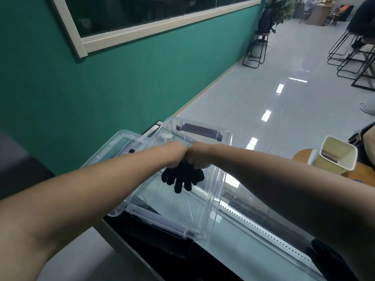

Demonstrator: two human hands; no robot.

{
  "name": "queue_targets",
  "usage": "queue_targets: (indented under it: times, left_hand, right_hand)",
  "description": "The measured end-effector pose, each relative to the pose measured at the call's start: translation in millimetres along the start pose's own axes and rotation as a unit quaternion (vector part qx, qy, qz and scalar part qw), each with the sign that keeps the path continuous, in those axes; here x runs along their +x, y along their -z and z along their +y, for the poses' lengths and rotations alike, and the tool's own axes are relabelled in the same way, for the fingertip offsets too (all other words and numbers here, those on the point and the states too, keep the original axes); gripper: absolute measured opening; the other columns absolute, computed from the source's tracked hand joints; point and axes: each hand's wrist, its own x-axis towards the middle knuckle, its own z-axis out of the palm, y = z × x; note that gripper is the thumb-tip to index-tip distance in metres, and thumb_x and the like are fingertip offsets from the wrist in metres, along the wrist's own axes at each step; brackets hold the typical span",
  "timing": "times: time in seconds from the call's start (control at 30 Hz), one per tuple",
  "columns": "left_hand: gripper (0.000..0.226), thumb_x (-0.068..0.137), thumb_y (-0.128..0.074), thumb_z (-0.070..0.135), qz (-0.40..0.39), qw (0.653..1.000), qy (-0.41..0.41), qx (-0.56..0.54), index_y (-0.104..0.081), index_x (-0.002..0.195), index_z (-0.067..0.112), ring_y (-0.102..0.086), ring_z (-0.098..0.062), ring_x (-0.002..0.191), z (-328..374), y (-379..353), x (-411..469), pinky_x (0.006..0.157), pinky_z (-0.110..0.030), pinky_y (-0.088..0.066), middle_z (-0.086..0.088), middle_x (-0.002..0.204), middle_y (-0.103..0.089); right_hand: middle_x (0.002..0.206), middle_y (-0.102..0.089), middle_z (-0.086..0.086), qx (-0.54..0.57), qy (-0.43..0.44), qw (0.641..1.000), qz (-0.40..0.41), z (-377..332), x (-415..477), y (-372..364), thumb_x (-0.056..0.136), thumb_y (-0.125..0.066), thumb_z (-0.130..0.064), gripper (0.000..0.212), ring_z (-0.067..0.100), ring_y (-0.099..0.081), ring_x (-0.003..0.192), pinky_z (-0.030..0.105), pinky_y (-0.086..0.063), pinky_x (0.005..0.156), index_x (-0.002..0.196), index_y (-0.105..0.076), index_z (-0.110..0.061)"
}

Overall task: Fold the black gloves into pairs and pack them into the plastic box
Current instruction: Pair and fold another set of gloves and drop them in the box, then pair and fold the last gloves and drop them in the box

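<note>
From the head camera, both bare forearms reach forward and meet over the plastic box (203,209). The left hand (176,157) and the right hand (197,158) press knuckle to knuckle, each closed around the cuff end of the black gloves (182,178). The gloves hang from that shared grip with their long axis running toward the camera and downward, fingers splayed and pointing at the box floor; whether they touch it cannot be told. They are a soft, matte knit, the fingers stubby and rounded, bunched together so that single gloves are hard to separate.

The box is clear, hard plastic, rectangular with rounded corners and a thick rim, and it carries a dark latch handle (199,131) on its far wall. Its clear lid (119,146) lies just beside it on the left, flat and ribbed. Both rest on a glossy glass counter (253,240). To the right stands a cream square-mouthed container (336,157) on a round wooden surface. A dark shape (328,258), too unclear to identify, lies at the lower right.
</note>
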Motion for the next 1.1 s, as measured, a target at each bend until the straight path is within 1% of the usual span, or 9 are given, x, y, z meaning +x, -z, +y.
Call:
queue_targets:
  times: [0.1,0.2,0.33,0.57,0.67,0.77,0.93,1.03,1.1]
  left_hand:
    - [0.025,0.103,-0.057,0.009,-0.058,0.998,-0.004,0.036,-0.074,0.121,0.012,-0.057,-0.03,0.088,2.6,2.6,-6.6,0.077,-0.033,-0.046,-0.006,0.1,-0.061]
    - [0.029,0.098,-0.056,0.003,-0.033,0.999,-0.006,0.029,-0.077,0.117,0.011,-0.062,-0.03,0.086,0.7,13.6,-15.6,0.073,-0.035,-0.05,-0.006,0.097,-0.067]
    - [0.036,0.094,-0.056,0.0,0.023,0.999,0.006,-0.04,-0.077,0.118,0.015,-0.071,-0.03,0.1,-1.9,33.4,-26.1,0.088,-0.039,-0.061,-0.006,0.112,-0.076]
    - [0.024,0.099,-0.059,0.01,0.144,0.977,0.009,-0.157,-0.076,0.112,0.021,-0.064,-0.021,0.094,28.7,70.3,-56.9,0.082,-0.032,-0.053,0.0,0.11,-0.073]
    - [0.016,0.1,-0.065,0.02,0.189,0.962,0.006,-0.199,-0.074,0.112,0.025,-0.066,-0.022,0.098,61.3,80.5,-70.0,0.089,-0.038,-0.058,0.0,0.112,-0.074]
    - [0.015,0.1,-0.065,0.03,0.209,0.954,-0.011,-0.212,-0.068,0.113,0.024,-0.067,-0.025,0.097,100.6,86.7,-81.1,0.088,-0.045,-0.06,-0.003,0.112,-0.073]
    - [0.025,0.1,-0.066,0.033,0.275,0.948,-0.023,-0.158,-0.067,0.121,0.02,-0.059,-0.028,0.117,166.4,84.5,-91.4,0.099,-0.048,-0.053,-0.004,0.13,-0.061]
    - [0.026,0.101,-0.065,0.035,0.285,0.947,-0.048,-0.14,-0.068,0.123,0.02,-0.055,-0.027,0.118,210.6,76.0,-93.7,0.103,-0.046,-0.048,-0.004,0.128,-0.06]
    - [0.027,0.102,-0.064,0.035,0.277,0.946,-0.065,-0.153,-0.068,0.124,0.02,-0.056,-0.026,0.116,233.0,65.5,-93.0,0.102,-0.044,-0.048,-0.003,0.126,-0.061]
  right_hand:
    - [0.112,-0.07,0.011,0.01,0.001,1.0,-0.029,2.4,0.7,0.6,0.104,-0.051,-0.007,0.025,0.036,-0.065,0.111,0.038,-0.049,0.098,0.117,-0.072,-0.005]
    - [0.132,-0.069,0.015,0.039,-0.012,0.998,-0.043,5.3,-7.1,11.3,0.106,-0.048,-0.007,0.038,0.034,-0.063,0.114,0.03,-0.042,0.083,0.136,-0.069,-0.01]
    - [0.135,-0.071,0.008,0.114,-0.019,0.992,0.043,18.0,-31.3,25.8,0.106,-0.054,-0.014,0.038,0.032,-0.065,0.119,0.028,-0.041,0.086,0.14,-0.07,-0.022]
    - [0.114,-0.08,0.003,0.221,-0.015,0.945,0.241,47.1,-102.3,22.6,0.098,-0.062,-0.008,0.03,0.026,-0.073,0.104,0.039,-0.058,0.094,0.119,-0.079,-0.02]
    - [0.11,-0.08,0.002,0.24,-0.012,0.927,0.289,60.4,-140.1,5.6,0.096,-0.064,-0.007,0.027,0.022,-0.074,0.1,0.029,-0.057,0.089,0.116,-0.079,-0.017]
    - [0.11,-0.079,0.001,0.248,-0.015,0.918,0.308,71.3,-179.8,-19.0,0.097,-0.067,-0.007,0.025,0.018,-0.071,0.099,0.008,-0.044,0.08,0.117,-0.078,-0.014]
    - [0.114,-0.076,-0.002,0.256,-0.046,0.922,0.288,87.4,-249.5,-77.0,0.101,-0.069,-0.015,0.022,0.014,-0.069,0.102,0.023,-0.047,0.085,0.121,-0.076,-0.019]
    - [0.112,-0.076,-0.003,0.262,-0.082,0.923,0.27,97.5,-293.4,-116.3,0.101,-0.07,-0.017,0.021,0.013,-0.067,0.099,0.029,-0.052,0.085,0.121,-0.076,-0.021]
    - [0.115,-0.076,-0.006,0.27,-0.111,0.923,0.25,98.6,-313.7,-136.1,0.103,-0.068,-0.02,0.022,0.009,-0.066,0.1,0.027,-0.051,0.086,0.123,-0.075,-0.023]
